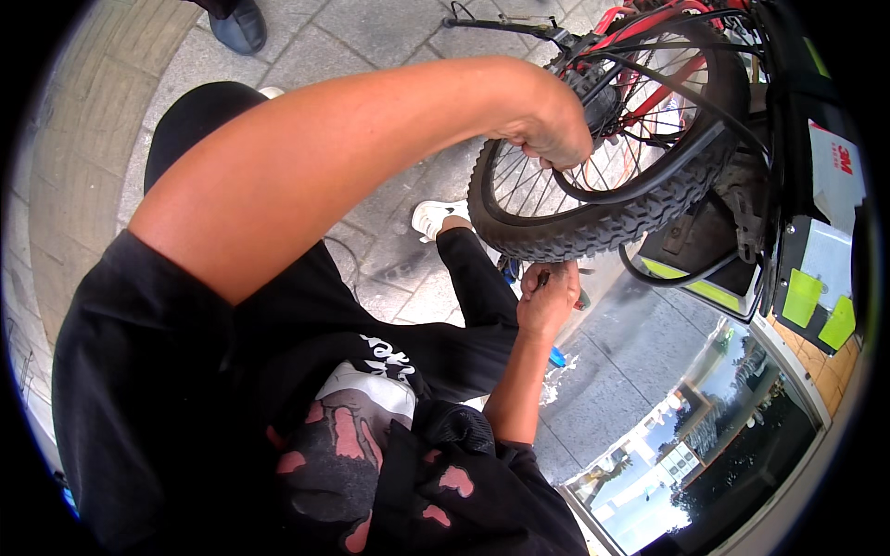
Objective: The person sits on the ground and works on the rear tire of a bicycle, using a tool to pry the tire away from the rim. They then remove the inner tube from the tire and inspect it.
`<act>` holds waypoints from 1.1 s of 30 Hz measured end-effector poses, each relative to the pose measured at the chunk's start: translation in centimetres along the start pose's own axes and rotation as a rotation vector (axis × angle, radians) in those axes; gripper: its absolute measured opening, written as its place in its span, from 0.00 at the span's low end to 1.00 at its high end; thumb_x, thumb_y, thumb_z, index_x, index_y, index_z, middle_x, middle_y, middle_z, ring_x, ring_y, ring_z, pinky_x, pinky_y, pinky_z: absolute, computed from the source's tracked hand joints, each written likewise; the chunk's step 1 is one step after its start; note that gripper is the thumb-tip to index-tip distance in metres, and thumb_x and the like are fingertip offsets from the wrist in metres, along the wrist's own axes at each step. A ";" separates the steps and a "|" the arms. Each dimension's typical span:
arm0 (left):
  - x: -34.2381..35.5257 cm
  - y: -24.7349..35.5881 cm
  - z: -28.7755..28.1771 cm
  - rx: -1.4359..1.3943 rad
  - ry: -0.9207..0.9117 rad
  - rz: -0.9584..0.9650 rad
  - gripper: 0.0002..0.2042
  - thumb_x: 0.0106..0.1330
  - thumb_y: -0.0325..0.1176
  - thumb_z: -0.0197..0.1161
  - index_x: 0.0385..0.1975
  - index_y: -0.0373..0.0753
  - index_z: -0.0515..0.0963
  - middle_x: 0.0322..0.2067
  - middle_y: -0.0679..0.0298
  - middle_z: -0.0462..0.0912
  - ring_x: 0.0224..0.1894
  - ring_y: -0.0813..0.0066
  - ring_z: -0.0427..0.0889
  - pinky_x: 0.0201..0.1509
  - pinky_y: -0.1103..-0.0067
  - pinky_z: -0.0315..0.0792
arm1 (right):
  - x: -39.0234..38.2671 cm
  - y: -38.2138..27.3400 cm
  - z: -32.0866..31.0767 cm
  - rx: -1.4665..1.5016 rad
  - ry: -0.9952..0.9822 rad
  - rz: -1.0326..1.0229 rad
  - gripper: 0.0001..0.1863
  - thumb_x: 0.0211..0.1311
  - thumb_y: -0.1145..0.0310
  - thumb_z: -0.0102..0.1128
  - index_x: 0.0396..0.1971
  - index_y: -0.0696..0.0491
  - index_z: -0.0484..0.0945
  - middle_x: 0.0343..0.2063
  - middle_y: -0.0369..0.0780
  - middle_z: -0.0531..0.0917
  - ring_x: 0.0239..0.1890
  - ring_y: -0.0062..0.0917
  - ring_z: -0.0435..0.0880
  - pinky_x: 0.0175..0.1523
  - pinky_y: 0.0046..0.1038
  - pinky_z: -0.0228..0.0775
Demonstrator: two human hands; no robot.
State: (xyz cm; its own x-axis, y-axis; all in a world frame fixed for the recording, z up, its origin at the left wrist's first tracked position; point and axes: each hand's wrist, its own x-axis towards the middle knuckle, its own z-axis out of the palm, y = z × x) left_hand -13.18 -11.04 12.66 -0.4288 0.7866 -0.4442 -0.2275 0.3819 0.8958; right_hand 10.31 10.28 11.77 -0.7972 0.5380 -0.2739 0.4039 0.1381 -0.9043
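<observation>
A bicycle wheel with a knobby black tyre (593, 243) and dark spokes stands in front of me at the upper right. A black inner tube (640, 185) hangs partly out along the near side of the rim. My left hand (554, 130) reaches across over the wheel, its fingers curled round the end of that tube near the spokes. Against the tread at the tyre's lower edge is my right hand (549, 292), fingers closed. A small dark piece shows between thumb and fingers there; its kind I cannot make out.
The red bicycle frame (667, 88) and a kickstand (505, 25) lie beyond the wheel. Black bags with yellow-green strips (802, 296) hang at the right. A reflective glass panel (705, 454) is at the lower right. Another person's dark shoe (239, 26) stands on the paving (315, 42).
</observation>
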 end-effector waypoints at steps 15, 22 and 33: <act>0.9 -0.4 0.4 -0.033 0.014 -0.002 0.05 0.59 0.32 0.58 0.25 0.39 0.78 0.22 0.66 0.71 0.23 0.72 0.61 0.26 0.72 0.55 | 2.9 2.2 -2.6 -0.113 -0.091 0.269 0.11 0.74 0.65 0.51 0.30 0.52 0.73 0.16 0.35 0.73 0.13 0.16 0.64 0.15 0.19 0.48; 0.3 0.1 0.3 -0.057 0.009 0.000 0.06 0.60 0.31 0.57 0.23 0.40 0.77 0.21 0.67 0.70 0.21 0.73 0.61 0.25 0.71 0.54 | 8.4 -0.6 -3.3 0.153 -0.222 0.490 0.22 0.76 0.52 0.44 0.51 0.55 0.78 0.40 0.46 0.86 0.28 0.23 0.83 0.17 0.20 0.61; 0.6 -0.1 0.2 -0.043 0.016 0.014 0.06 0.59 0.31 0.56 0.21 0.40 0.75 0.19 0.68 0.69 0.21 0.74 0.60 0.25 0.73 0.53 | 9.8 0.5 -1.0 0.276 -0.374 0.576 0.35 0.73 0.42 0.50 0.55 0.64 0.76 0.49 0.54 0.83 0.52 0.41 0.82 0.59 0.41 0.77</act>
State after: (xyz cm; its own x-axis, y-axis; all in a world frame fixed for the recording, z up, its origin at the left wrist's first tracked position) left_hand -13.23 -10.52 12.30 -0.4459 0.7837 -0.4325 -0.2587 0.3498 0.9004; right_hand 3.14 16.47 8.96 -0.6120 0.1360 -0.7790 0.7167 -0.3211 -0.6191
